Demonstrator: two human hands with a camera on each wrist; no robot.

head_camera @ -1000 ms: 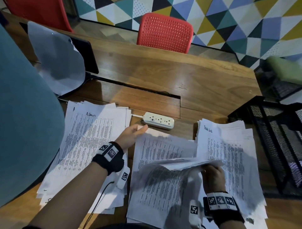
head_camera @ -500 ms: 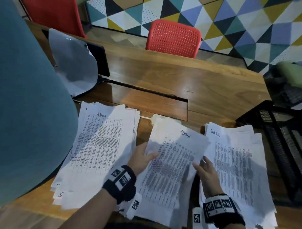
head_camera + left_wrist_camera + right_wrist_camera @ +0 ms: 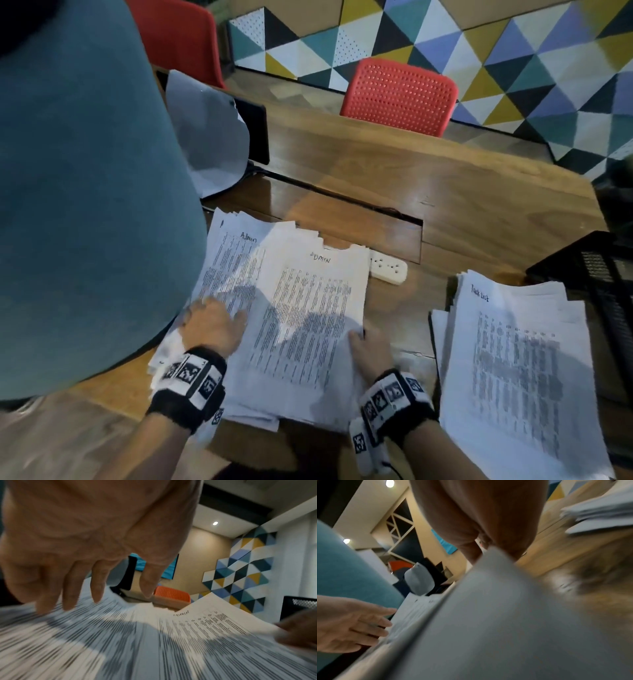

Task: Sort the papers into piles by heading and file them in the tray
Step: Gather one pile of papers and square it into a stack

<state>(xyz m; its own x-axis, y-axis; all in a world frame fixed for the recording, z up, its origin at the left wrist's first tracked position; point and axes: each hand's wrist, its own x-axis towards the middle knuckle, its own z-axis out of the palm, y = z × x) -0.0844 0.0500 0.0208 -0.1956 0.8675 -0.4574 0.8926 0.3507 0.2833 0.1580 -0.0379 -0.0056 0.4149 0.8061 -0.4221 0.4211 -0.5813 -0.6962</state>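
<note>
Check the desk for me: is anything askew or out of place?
Yes. The ADMIN sheet held by the right hand lies skewed, overlapping the Admin pile and covering one end of the power strip. Both piles are ragged, the Task List pile too. Nothing looks torn or spilled.

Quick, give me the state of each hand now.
Left hand: open, fingers spread flat on the Admin pile.
Right hand: grips the near right edge of the ADMIN sheet.
</note>
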